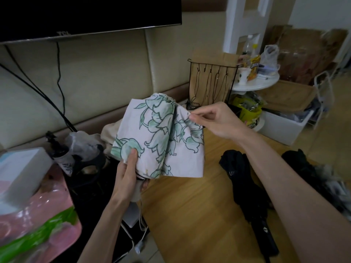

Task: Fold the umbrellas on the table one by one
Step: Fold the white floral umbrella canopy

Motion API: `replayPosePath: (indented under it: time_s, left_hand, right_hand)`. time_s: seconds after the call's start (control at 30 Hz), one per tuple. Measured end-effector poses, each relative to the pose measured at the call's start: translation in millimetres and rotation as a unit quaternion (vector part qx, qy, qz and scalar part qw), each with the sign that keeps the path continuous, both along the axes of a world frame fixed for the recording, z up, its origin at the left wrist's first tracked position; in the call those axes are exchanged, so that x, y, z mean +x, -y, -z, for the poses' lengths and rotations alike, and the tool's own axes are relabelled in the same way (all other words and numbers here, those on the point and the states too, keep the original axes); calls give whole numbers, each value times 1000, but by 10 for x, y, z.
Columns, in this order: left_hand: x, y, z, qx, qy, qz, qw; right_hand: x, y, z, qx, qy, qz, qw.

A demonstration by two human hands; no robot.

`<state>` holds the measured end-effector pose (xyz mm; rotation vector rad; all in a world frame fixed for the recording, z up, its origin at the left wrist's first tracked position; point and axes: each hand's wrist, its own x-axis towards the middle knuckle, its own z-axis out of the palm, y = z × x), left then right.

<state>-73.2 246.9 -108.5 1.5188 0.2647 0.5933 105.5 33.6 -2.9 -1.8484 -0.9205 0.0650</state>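
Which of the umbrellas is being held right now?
The pale, green-flowered umbrella: the left hand grips its lower end, the right hand pinches its fabric. The black umbrella and the dark one at the right edge lie on the table.

Dim room: cream padded wall (98,76), black television (85,14), round white shelf (254,85).

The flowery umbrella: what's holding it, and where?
The left hand grips the flowery umbrella at its lower end, thumb on the cloth; the right hand pinches a canopy fold near its top.
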Motion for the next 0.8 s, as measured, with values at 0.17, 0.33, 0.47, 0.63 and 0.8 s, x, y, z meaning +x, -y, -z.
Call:
replayPosePath:
  time_s: [0.17,0.33,0.47,0.63,0.8]
  left_hand:
    - [-16,14,-37,-6,-8,5,1000]
    - [-27,12,-59,-14,-37,38,998]
    - [-39,-54,-52,-44,-52,59,996]
    - [14,6,-50,-41,-30,34,998]
    - [27,27,-54,-61,-18,32,997]
  right_hand:
    - [47,1,-34,8,-4,69,998]
    - [14,35,-127,35,-358,-34,932]
    - [117,156,-111,-7,-355,-62,933]
    - [155,132,29,-9,0,66,998]
    - [18,-19,153,163,-153,98,970]
